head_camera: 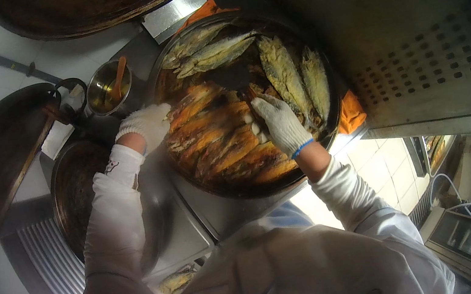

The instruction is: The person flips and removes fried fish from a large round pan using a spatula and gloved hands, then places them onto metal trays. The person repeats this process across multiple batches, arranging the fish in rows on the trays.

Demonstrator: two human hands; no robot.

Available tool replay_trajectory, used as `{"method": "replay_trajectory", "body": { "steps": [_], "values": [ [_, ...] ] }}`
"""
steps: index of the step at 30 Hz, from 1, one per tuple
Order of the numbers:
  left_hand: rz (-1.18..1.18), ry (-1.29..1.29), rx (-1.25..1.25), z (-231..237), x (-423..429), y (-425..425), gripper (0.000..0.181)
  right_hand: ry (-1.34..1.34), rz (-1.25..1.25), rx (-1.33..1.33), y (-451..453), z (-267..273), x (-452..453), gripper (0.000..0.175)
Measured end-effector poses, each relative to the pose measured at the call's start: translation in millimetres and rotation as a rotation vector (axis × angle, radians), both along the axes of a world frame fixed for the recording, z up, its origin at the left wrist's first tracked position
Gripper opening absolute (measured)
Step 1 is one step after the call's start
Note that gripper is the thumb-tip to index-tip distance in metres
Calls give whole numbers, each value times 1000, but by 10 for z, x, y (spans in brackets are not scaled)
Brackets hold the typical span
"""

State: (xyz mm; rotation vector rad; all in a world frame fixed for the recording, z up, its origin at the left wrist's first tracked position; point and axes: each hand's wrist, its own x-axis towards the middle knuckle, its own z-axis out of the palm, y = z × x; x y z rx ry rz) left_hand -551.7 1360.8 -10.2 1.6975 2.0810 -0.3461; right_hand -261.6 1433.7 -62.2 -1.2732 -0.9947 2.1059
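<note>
A large round pan (223, 194) holds several fish. Browned fish (215, 136) lie side by side over its left and lower part. Paler split fish (281, 72) lie along the right side, and more pale fish (216, 53) along the far edge. My right hand (277, 123), in a white knit glove, grips the handle of a spatula (231, 76). The dark blade rests low among the fish near the pan's middle. My left hand (148, 126), also gloved, holds the pan's left rim; its fingertips are partly hidden.
A metal pot (109, 87) with yellow liquid and an orange-brown utensil (119, 80) stands left of the pan. Other dark pans (80, 185) lie at left and one at the top. Orange cloths (351, 112) touch the pan's edge. A perforated metal panel (420, 57) rises at right.
</note>
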Motion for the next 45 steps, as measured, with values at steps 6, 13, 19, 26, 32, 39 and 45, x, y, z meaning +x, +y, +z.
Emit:
{"method": "replay_trajectory", "body": {
  "steps": [6, 13, 19, 26, 32, 39, 45],
  "values": [
    [125, 20, 204, -87, 25, 478, 37, -11, -40, -214, 645, -151, -108, 28],
    [111, 142, 48, -335, 255, 1271, 40, -6, 2, -216, 946, -292, -247, 24],
    [-44, 209, -23, -245, 236, 1412, 40, 9, 30, -27, 855, -130, -456, 20],
    [-147, 92, -105, 14, 116, 1447, 48, -69, 160, 134, 549, 214, -377, 26],
    [-189, 189, -143, -47, 219, 1411, 48, -76, 69, -19, 525, 28, -316, 27],
    [-16, 148, 17, -222, 94, 1142, 32, -12, 74, -139, 728, -135, -214, 26],
    [69, 26, 171, -222, -33, 891, 33, -287, 230, 190, 552, 388, 163, 32]
  ]
}}
